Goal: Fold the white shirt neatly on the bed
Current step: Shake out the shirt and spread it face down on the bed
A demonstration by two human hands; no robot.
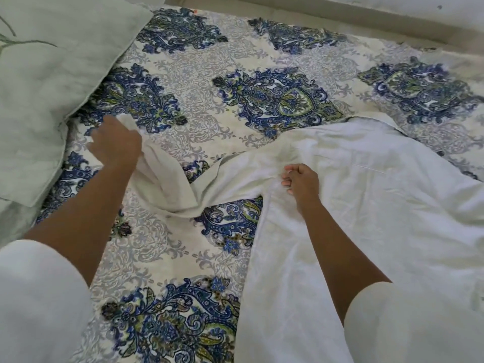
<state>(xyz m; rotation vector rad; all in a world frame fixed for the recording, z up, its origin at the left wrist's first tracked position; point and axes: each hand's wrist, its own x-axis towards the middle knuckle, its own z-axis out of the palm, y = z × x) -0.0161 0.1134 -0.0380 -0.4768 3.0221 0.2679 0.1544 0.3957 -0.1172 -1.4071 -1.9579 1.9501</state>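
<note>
One bed fills nearly the whole view, covered in a cream sheet printed with blue and green floral medallions. A white shirt lies spread on the bed's right half, wrinkled and mostly flat, running from the middle of the bed down to the near edge of the view. A pale green pillow rests at the upper left, overlapping the sheet. One sleeve of the shirt stretches out to the left, twisted and partly lifted off the sheet. The left hand grips the far end of that sleeve, its fingers closed in the cloth and mostly hidden behind the back of the hand. The right hand sits where the sleeve joins the body of the shirt, its fingers curled and pinching a fold of the white cloth there.
</note>
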